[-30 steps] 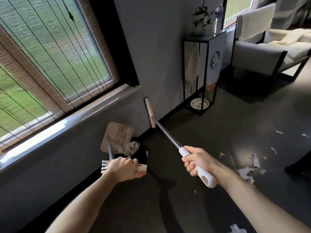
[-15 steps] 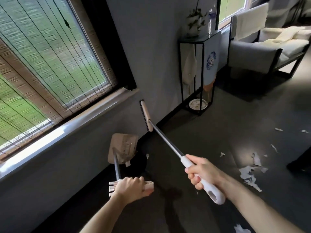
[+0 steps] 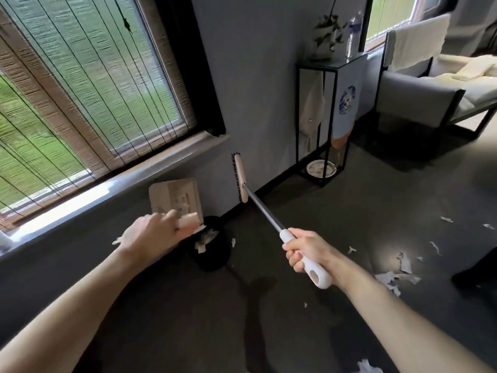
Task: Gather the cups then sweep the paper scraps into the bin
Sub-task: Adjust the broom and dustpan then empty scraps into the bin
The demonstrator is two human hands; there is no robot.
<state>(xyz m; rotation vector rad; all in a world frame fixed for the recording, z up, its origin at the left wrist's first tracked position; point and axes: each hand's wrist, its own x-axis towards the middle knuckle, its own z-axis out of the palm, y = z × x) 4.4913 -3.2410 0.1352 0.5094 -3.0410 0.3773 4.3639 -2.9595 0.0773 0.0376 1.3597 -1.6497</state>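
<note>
Both bare forearms reached forward from the lower corners of the view. The left hand (image 3: 157, 235) was raised with its back toward the camera, its fingers (image 3: 172, 214) curled round the pale dustpan handle (image 3: 189, 223). The right hand (image 3: 309, 251) sat lower and further right, wrist straight, fingers (image 3: 294, 261) wrapped firmly round the white broom handle (image 3: 320, 275). The two hands were well apart.

Home living room: armchair (image 3: 430, 87), potted plant (image 3: 324, 39), blinds (image 3: 80, 76).
</note>
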